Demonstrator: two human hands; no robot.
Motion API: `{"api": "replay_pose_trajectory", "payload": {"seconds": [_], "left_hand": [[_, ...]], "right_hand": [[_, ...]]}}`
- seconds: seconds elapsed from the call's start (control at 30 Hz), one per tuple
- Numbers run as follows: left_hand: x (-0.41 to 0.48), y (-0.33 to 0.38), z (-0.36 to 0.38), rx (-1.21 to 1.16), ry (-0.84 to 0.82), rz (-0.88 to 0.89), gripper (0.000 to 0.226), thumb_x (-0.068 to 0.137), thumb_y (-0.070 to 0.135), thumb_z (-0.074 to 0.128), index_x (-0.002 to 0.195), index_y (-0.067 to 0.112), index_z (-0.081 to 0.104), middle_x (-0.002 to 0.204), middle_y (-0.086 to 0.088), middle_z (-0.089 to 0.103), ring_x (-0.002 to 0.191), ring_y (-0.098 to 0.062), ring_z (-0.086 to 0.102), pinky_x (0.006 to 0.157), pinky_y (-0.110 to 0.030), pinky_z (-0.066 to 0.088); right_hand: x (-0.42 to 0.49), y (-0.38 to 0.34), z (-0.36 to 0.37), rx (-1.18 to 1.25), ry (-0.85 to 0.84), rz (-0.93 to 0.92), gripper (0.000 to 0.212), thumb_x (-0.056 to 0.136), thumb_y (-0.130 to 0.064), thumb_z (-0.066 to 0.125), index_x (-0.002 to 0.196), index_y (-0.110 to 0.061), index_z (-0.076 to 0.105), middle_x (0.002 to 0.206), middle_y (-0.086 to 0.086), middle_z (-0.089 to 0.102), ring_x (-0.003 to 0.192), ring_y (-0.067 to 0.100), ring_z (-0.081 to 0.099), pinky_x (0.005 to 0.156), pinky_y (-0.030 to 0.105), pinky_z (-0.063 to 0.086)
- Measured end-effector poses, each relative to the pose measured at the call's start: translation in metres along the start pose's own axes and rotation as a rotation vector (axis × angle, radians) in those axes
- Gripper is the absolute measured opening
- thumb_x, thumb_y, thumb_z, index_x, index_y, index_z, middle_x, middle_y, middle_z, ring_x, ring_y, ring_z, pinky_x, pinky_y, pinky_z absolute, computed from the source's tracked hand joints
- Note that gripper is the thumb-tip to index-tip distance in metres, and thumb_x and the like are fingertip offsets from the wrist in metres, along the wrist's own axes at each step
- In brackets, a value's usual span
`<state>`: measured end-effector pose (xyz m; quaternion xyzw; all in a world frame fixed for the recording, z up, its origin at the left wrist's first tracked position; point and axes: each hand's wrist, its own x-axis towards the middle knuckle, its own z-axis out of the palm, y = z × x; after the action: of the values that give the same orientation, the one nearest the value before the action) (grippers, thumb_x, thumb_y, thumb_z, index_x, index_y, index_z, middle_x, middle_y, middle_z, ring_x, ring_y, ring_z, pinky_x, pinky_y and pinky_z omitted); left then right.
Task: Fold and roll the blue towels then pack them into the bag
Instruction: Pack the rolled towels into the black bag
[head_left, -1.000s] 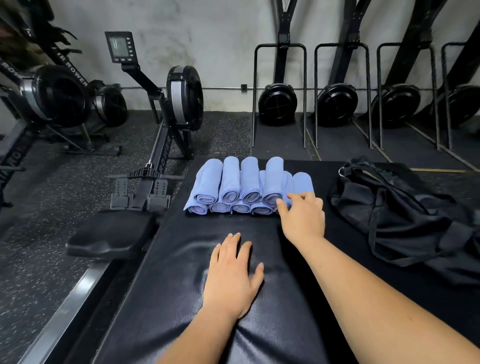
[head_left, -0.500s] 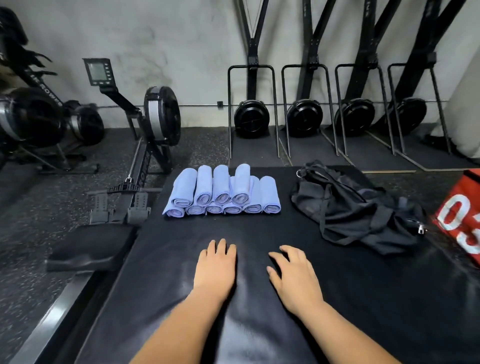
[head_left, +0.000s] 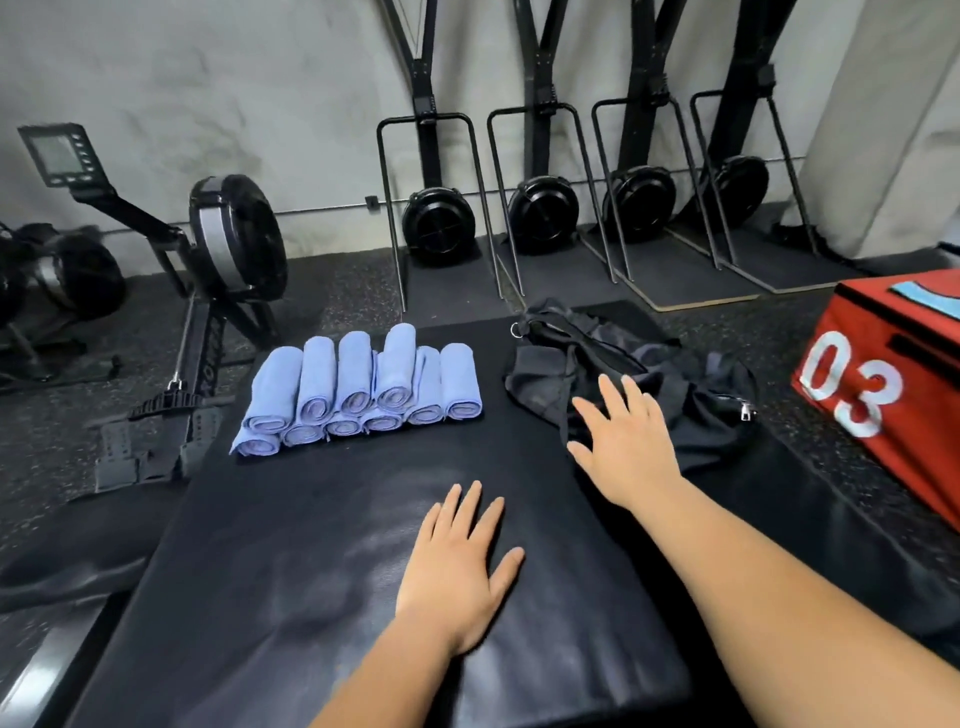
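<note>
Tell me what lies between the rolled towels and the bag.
Only a bare strip of black mat separates the towels and the bag, as the head view shows.

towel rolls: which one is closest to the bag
The roll at the right end of the stack; every other roll lies left of it, farther from the black bag.

Black padded mat (head_left: 311, 571) underneath, slightly glossy and creased. Rowing machine (head_left: 234, 244) on the left, flywheel at the far end, monitor (head_left: 57, 156) up on its arm, footrests (head_left: 145, 452) just beside the mat's left edge. Second rower (head_left: 62, 275) further left, partly cut off. Four more rowers (head_left: 439, 228) stand upright in a row against the grey wall (head_left: 208, 78). Red box (head_left: 883, 415) on the right, white "03" on its side. Speckled rubber floor (head_left: 52, 493).
</note>
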<state>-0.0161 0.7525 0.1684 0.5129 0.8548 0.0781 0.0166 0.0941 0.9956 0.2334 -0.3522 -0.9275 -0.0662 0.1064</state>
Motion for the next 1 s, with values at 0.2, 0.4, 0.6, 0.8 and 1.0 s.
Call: {"api": "replay_pose_trajectory", "payload": {"seconds": [0.2,0.4,0.6,0.8,1.0], "left_hand": [[0.005,0.004,0.000,-0.018,0.053,0.020,0.072,0.103,0.072,0.012,0.167,0.039,0.012,0.176,0.009,-0.005,0.160,-0.011,-0.017,0.131,-0.037,-0.001],[0.006,0.002,0.003,-0.036,0.065,0.016,0.070,0.103,0.071,0.016,0.166,0.040,0.018,0.176,0.011,-0.001,0.161,-0.010,-0.013,0.131,-0.037,0.001],[0.003,0.005,0.001,-0.027,0.075,0.028,0.064,0.106,0.064,0.022,0.163,0.035,0.031,0.175,0.005,0.017,0.162,-0.015,0.002,0.131,-0.036,0.001],[-0.006,0.009,0.003,0.096,0.171,0.147,0.047,0.108,0.045,0.036,0.140,0.024,0.062,0.152,0.000,0.055,0.147,-0.025,0.045,0.121,-0.044,0.032],[-0.030,0.024,-0.003,0.101,0.203,0.240,0.051,0.107,0.048,0.044,0.147,0.019,0.056,0.159,-0.005,0.047,0.149,-0.027,0.042,0.121,-0.044,0.037]], "right_hand": [[0.037,0.028,0.010,0.087,-0.347,0.217,0.080,0.098,-0.079,0.023,0.165,-0.042,-0.002,0.174,0.003,-0.018,0.159,0.035,-0.016,0.125,0.065,0.002],[0.008,0.018,0.046,0.130,-0.473,0.271,0.079,0.095,-0.081,0.005,0.163,-0.045,-0.008,0.173,0.001,-0.021,0.159,0.031,-0.019,0.123,0.068,-0.001],[-0.031,0.014,0.037,0.126,-0.484,0.271,0.077,0.097,-0.080,0.008,0.164,-0.045,-0.007,0.173,0.001,-0.021,0.159,0.031,-0.019,0.123,0.067,0.000],[-0.089,0.009,0.021,0.120,-0.478,0.256,0.076,0.097,-0.080,0.009,0.163,-0.046,-0.007,0.173,0.000,-0.021,0.159,0.030,-0.020,0.124,0.066,0.001],[-0.145,-0.003,0.007,0.141,-0.422,0.219,0.076,0.096,-0.081,0.012,0.163,-0.048,0.000,0.175,-0.003,-0.013,0.160,0.027,-0.015,0.124,0.064,0.003]]}}
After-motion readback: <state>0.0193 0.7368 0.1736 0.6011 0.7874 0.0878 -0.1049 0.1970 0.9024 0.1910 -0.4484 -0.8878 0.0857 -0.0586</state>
